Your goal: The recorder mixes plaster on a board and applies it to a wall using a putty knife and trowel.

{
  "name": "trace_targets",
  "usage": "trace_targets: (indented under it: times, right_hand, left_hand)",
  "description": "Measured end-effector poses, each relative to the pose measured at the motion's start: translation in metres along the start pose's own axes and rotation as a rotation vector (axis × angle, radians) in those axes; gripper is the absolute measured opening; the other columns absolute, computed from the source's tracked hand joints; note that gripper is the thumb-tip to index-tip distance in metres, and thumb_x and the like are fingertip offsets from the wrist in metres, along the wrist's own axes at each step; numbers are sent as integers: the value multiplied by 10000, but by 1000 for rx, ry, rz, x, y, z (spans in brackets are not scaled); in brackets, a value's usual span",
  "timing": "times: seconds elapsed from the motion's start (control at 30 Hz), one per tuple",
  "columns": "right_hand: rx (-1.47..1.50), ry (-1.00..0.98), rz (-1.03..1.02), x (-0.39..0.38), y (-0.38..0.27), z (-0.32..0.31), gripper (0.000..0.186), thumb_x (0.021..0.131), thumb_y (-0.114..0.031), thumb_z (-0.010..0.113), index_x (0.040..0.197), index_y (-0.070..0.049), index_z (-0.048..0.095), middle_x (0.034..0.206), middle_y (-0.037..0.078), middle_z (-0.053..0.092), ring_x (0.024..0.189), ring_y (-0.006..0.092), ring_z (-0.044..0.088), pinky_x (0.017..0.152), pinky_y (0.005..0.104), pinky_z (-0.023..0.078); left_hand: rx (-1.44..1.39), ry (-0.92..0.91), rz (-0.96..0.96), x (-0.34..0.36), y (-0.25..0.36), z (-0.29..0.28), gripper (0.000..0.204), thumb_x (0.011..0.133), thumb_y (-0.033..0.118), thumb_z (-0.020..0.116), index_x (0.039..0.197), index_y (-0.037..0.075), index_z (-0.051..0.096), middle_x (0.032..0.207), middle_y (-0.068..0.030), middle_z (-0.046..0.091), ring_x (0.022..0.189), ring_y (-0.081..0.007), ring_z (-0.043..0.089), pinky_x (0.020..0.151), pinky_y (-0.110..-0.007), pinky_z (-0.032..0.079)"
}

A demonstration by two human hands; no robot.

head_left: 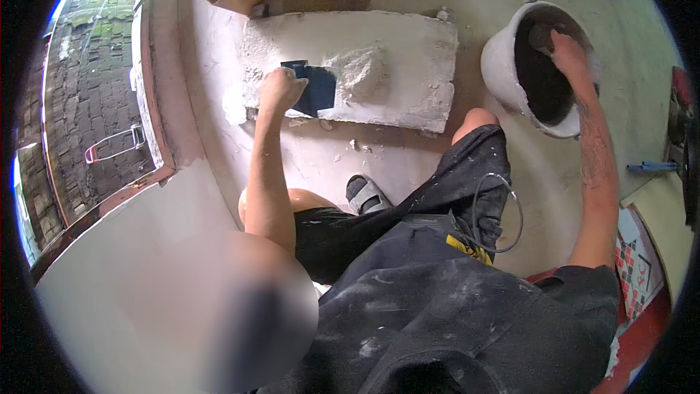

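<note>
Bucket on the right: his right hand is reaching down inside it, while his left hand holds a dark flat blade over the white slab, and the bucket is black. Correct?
Not quite. The head view shows the bucket is white outside, with only its inside looking dark. The rest stands: the right hand reaches into it, and the left hand holds the dark flat blade over the white slab.

Me: dark work clothes, bare arms
Black shorts (408,248) dusted white, yellow tag at pocket, grey cable (503,211) looped at my thigh, grey sandal (367,193), tattoo on right forearm (594,153)
</note>
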State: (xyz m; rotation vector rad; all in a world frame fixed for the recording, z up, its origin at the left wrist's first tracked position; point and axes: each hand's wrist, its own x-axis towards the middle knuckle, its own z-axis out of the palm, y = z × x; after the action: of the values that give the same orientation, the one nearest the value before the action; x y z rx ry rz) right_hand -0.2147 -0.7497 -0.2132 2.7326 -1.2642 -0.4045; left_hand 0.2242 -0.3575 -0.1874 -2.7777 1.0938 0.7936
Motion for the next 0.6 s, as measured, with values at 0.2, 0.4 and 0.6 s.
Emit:
trace_targets:
  times: [0.2,0.4,0.6]
  right_hand:
    - [10,133,-297,16,-2,17,178,791,-90,483,820,-14,641,836,200,630,837,356,622,749,460,503]
    - [60,-27,-238,14,-16,7,169,803,-71,491,871,-27,640,905,193,640,883,350,626,766,450,508]
    - [353,106,-104,-12,-7,1,274,740,-3,495,998,1,585,978,237,610,968,388,586,843,479,453]
  left_hand:
    - [-119,52,66,12,-23,14,300,740,272,666,843,-8,646,801,-231,641,772,-378,627,701,-440,485]
    - [-20,22,16,1,-10,-4,292,736,259,664,753,-31,636,768,-243,626,740,-390,615,690,-441,474]
    - [-135,89,118,6,-20,4,332,753,298,653,844,-21,646,808,-243,633,779,-385,621,709,-445,482]
